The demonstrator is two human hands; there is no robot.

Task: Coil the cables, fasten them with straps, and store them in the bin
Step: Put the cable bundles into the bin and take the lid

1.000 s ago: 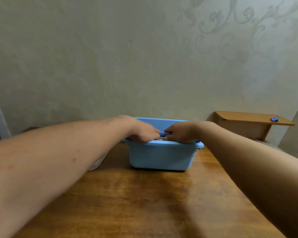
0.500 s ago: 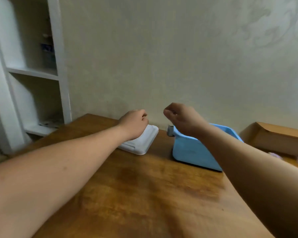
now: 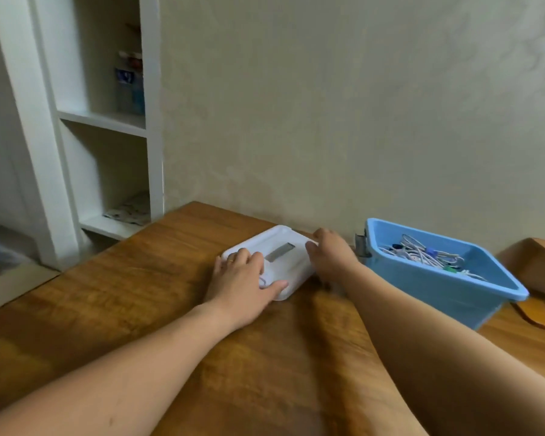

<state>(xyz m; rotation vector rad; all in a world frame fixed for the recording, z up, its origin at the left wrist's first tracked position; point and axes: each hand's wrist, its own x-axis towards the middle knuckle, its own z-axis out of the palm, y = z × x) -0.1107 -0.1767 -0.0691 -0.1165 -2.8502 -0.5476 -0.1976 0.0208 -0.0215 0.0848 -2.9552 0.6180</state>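
A blue plastic bin (image 3: 434,287) stands on the wooden table (image 3: 265,357) at the right, near the wall. Inside it lie several coiled white cables (image 3: 422,254) with coloured straps. To its left a white lid (image 3: 283,253) lies flat on the table. My left hand (image 3: 243,278) rests on the lid's near left corner with fingers spread and the thumb along its front edge. My right hand (image 3: 331,258) touches the lid's right edge, fingers mostly straight, just left of the bin.
A white shelf unit (image 3: 107,127) stands at the left beyond the table's corner, with a bottle on one shelf. A brown cardboard box (image 3: 535,262) sits right of the bin. The beige wall runs along the table's far edge.
Both hands left the bin, where they held something blue, and moved left to the white lid. The view swung left and down, so the bin's inside now shows.
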